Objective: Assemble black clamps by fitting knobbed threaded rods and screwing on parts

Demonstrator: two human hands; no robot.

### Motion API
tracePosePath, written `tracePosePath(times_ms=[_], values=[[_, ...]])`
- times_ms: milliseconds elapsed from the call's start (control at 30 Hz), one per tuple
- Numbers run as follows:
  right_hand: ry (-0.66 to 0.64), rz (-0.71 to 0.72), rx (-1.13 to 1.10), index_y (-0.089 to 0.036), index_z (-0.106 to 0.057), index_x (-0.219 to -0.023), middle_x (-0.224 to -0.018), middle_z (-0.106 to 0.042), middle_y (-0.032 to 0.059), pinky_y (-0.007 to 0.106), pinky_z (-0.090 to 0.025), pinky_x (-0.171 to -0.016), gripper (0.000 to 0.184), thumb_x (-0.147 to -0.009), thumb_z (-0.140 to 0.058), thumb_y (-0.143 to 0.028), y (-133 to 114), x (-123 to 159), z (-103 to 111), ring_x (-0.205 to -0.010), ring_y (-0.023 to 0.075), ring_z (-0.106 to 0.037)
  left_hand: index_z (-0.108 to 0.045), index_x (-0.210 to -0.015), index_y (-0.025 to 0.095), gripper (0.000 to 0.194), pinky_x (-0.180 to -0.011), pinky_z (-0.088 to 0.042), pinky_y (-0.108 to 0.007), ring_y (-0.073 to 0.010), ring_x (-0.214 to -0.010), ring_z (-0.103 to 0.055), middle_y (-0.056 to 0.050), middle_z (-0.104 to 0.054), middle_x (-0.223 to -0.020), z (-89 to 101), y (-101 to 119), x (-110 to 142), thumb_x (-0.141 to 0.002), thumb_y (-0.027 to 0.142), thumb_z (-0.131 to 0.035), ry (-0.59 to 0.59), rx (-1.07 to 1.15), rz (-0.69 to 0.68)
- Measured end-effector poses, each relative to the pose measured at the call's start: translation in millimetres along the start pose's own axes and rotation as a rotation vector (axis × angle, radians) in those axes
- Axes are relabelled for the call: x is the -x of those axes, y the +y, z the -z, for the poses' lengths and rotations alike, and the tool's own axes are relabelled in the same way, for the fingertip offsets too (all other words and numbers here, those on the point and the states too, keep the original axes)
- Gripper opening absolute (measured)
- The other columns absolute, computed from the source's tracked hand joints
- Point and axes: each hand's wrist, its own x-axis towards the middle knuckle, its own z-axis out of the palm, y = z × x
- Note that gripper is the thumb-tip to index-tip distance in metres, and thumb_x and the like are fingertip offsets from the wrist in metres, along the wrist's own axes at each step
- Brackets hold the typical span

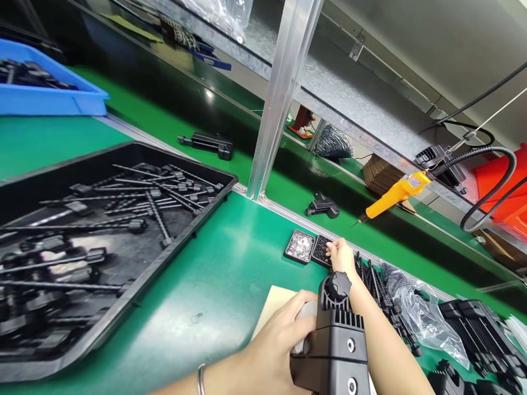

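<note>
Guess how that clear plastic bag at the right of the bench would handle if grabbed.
The clear plastic bag looks crumpled and thin, so it would probably flop and sag rather than hold shape. Its glossy film may be slippery. It lies against the black rods by the right hand, so pulling it might drag some along.

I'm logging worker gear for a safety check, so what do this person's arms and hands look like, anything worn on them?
Both hands are bare, with no gloves, and both forearms are uncovered, with no sleeves in view. The left hand has a thin silver bangle at the wrist. The right hand shows no ring, watch or band.
</note>
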Motion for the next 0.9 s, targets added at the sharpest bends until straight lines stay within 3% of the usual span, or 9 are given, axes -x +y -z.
tracePosePath(times_ms=[100,200,267,333,400,500,733,900], values=[[0.051,0.002,-0.23,-0.013,-0.064,-0.084,-0.067,-0.062,-0.0009,0.024,-0.053,-0.054,0.036,-0.097,-0.063,-0.046,-20,10,24,-0.057,0.0121,-0.061,-0.056,-0.102,0.021,0.05,-0.086,-0.055,-0.04,-0.0273,-0.1,-0.054,-0.009,-0.051,-0.108,0.7,0,1,-0.058,0.004,-0.071,0.014,-0.023,-0.02],[0.078,0.072,-0.41,-0.015,-0.069,-0.072,-0.063,-0.063,0.0012,0.025,-0.05,-0.049,0.038,-0.082,-0.074,-0.052,-52,41,66,-0.052,0.0131,-0.058,-0.056,-0.106,0.021,0.05,-0.089,-0.054,-0.042,-0.0285,-0.103,-0.054,-0.01,-0.052,-0.11,2.5,2,-2,-0.06,0.003,-0.067,-0.002,-0.034,-0.032],[0.051,0.12,-0.473,-0.018,-0.073,-0.067,-0.062,-0.064,0.0006,0.024,-0.047,-0.045,0.029,-0.077,-0.08,-0.045,-77,68,95,-0.049,0.0124,-0.056,-0.056,-0.111,0.022,0.051,-0.091,-0.052,-0.044,-0.0285,-0.104,-0.053,-0.009,-0.052,-0.108,4.0,4,-4,-0.064,0.003,-0.066,-0.012,-0.046,-0.043],[-0.095,0.199,-0.481,-0.022,-0.078,-0.074,-0.066,-0.067,0.0001,0.022,-0.049,-0.049,0.009,-0.082,-0.079,-0.027,-101,94,119,-0.053,0.012,-0.059,-0.055,-0.118,0.023,0.054,-0.09,-0.052,-0.045,-0.0278,-0.102,-0.053,-0.008,-0.052,-0.106,5.0,6,-6,-0.068,0.004,-0.065,-0.023,-0.062,-0.043],[-0.276,0.294,-0.441,-0.026,-0.08,-0.093,-0.074,-0.07,0.0006,0.022,-0.053,-0.059,0.018,-0.091,-0.068,-0.013,-120,114,134,-0.063,0.0125,-0.064,-0.054,-0.123,0.025,0.057,-0.088,-0.053,-0.043,-0.0272,-0.102,-0.053,-0.008,-0.052,-0.107,5.2,8,-7,-0.071,0.003,-0.064,-0.034,-0.064,-0.034],[-0.418,0.369,-0.378,-0.023,-0.075,-0.109,-0.08,-0.07,0.0032,0.022,-0.054,-0.069,0.031,-0.095,-0.055,-0.005,-135,129,142,-0.073,0.0132,-0.066,-0.055,-0.121,0.025,0.052,-0.083,-0.053,-0.039,-0.0267,-0.102,-0.053,-0.008,-0.053,-0.108,4.4,8,-8,-0.074,0.004,-0.062,-0.028,-0.063,-0.038],[-0.469,0.12,-0.264,-0.019,-0.072,-0.077,-0.071,-0.068,-0.0028,0.018,-0.047,-0.063,0.016,-0.09,-0.068,-0.009,-142,126,143,-0.064,0.0096,-0.06,-0.059,-0.108,0.019,0.039,-0.083,-0.052,-0.039,-0.0266,-0.1,-0.053,-0.011,-0.054,-0.108,3.1,6,-6,-0.071,0.004,-0.063,-0.017,-0.074,-0.023],[-0.496,0.042,-0.331,-0.022,-0.078,-0.075,-0.079,-0.059,-0.0011,0.02,-0.046,-0.072,0.016,-0.086,-0.08,-0.034,-143,118,136,-0.075,0.0117,-0.054,-0.056,-0.099,0.019,0.032,-0.083,-0.052,-0.04,-0.0264,-0.098,-0.052,-0.01,-0.054,-0.104,2.0,6,-7,-0.072,0.006,-0.064,0.0,-0.075,-0.052]])
